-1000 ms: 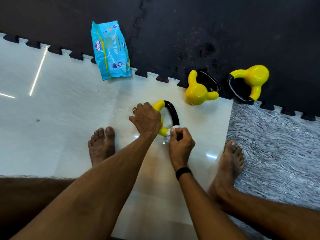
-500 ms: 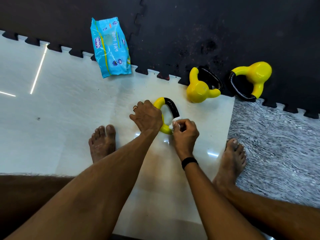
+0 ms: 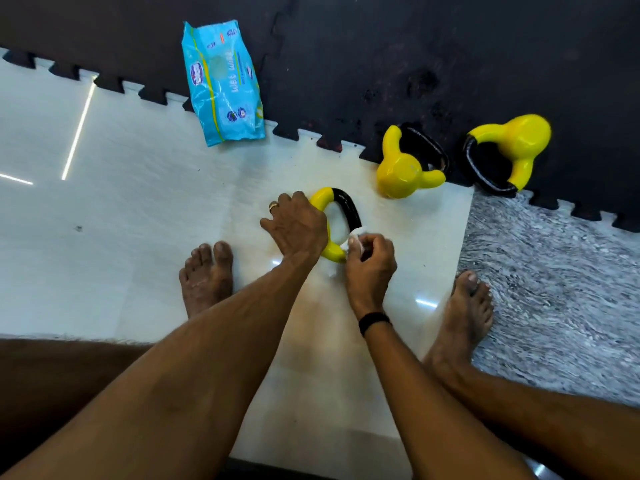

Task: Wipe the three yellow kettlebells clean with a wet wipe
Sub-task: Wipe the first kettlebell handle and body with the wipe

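One kettlebell [image 3: 337, 225] of three is underway: the right hand's [image 3: 370, 263] grip, pinching the wet wipe [image 3: 354, 237], has slid from the yellow handle base up onto the black handle, beside the steadying left hand [image 3: 296, 226].

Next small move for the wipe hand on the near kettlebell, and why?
Probably slide the wet wipe further up the black handle. The right hand pinches it at the handle's lower end, where black meets yellow, while the left hand steadies the near kettlebell, so the upper arc looks unwiped.
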Tool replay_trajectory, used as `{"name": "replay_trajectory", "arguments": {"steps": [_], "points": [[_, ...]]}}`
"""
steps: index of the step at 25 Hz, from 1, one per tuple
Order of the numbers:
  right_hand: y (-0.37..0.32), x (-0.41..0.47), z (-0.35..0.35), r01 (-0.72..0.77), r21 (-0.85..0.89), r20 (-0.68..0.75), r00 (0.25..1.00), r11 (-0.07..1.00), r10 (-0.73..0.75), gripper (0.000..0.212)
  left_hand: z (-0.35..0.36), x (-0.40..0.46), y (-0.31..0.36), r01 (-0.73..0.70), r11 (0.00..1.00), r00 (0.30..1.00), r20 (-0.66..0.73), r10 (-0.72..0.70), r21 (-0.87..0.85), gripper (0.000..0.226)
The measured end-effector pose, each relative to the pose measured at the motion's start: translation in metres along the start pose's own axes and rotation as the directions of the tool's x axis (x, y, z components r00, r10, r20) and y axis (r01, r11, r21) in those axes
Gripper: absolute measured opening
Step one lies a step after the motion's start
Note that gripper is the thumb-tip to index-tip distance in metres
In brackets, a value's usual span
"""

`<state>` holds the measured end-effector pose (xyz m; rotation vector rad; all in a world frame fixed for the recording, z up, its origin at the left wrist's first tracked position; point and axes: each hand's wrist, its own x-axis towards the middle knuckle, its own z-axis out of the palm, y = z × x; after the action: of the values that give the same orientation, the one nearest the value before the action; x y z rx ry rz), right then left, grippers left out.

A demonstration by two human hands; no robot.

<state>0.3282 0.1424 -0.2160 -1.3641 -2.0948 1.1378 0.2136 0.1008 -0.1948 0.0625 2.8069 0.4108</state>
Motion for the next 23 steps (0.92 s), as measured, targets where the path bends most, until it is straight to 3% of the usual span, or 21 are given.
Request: {"name": "replay_trajectory", "arguments": {"steps": [2,4,8,11,13,15,18,20,23], "points": [[-0.003,-0.024,-0.001,-0.013,0.082,0.033,0.999,0.997,0.011,0.014,0.001,0.001,-0.001,-0.003,1.000,1.000,-0.003,0.003,-0.003,0.031],[-0.004,-0.034,0.000,-0.125,0.190,0.017,0.992,0.974,0.124,0.015,0.002,-0.001,-0.003,-0.041,0.999,0.999,-0.023,0.041,0.010,0.033],[0.004,0.020,0.006,-0.092,0.055,-0.006,0.996,0.994,0.092,0.016,0.001,-0.001,-0.004,-0.063,0.998,0.998,-0.011,0.064,0.030,0.028],[-0.013,0.065,0.017,0.103,0.008,0.209,0.973,0.995,-0.102,0.011,0.001,0.001,-0.004,-0.090,0.995,0.996,-0.008,0.091,0.038,0.029],[-0.031,0.088,0.029,0.281,-0.029,0.390,0.887,0.959,-0.248,0.004,0.000,0.001,-0.004,-0.088,0.995,0.996,0.001,0.088,0.038,0.031],[-0.036,0.098,0.034,0.388,-0.044,0.456,0.828,0.920,-0.328,0.008,-0.001,0.003,-0.003,-0.061,0.998,0.998,0.005,0.061,0.035,0.031],[-0.018,0.082,0.018,0.302,-0.042,0.319,0.907,0.952,-0.274,0.010,0.000,0.003,-0.001,-0.058,0.998,0.998,-0.009,0.059,0.029,0.040],[-0.004,0.057,0.002,0.124,-0.056,0.211,0.971,0.991,-0.109,0.011,0.000,0.002,-0.002,-0.060,0.998,0.998,-0.006,0.060,0.025,0.044],[-0.001,0.033,-0.008,-0.035,-0.074,0.179,0.983,0.997,0.048,0.010,0.003,0.002,-0.004,-0.099,0.994,0.995,-0.013,0.100,0.045,0.032]]}}
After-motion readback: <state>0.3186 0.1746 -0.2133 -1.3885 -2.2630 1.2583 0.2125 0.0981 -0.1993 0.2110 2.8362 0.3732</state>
